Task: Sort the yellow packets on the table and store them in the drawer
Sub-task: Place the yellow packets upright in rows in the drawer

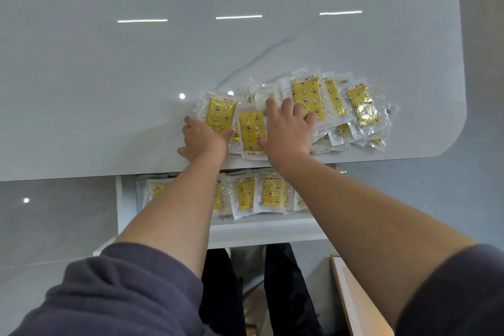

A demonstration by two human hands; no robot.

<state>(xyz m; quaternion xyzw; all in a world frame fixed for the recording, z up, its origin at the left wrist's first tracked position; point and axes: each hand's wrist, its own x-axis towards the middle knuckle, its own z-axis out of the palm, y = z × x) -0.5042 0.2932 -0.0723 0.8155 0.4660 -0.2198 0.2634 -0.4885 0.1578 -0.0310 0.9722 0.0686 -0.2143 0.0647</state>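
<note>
Right hand (289, 128): you're spreading it flat on the packets (354, 106), gathering them.
Left hand (203, 139): you're bracing the end packet (221, 112); curl unclear.

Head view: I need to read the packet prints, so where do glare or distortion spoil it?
Head view: ceiling-light streaks glare on the glossy table; head view: the rightmost packet carries a shiny hotspot; head view: wide-angle bending bows the table's right edge, and the drawer packets in the drawer look dimmer.
</note>
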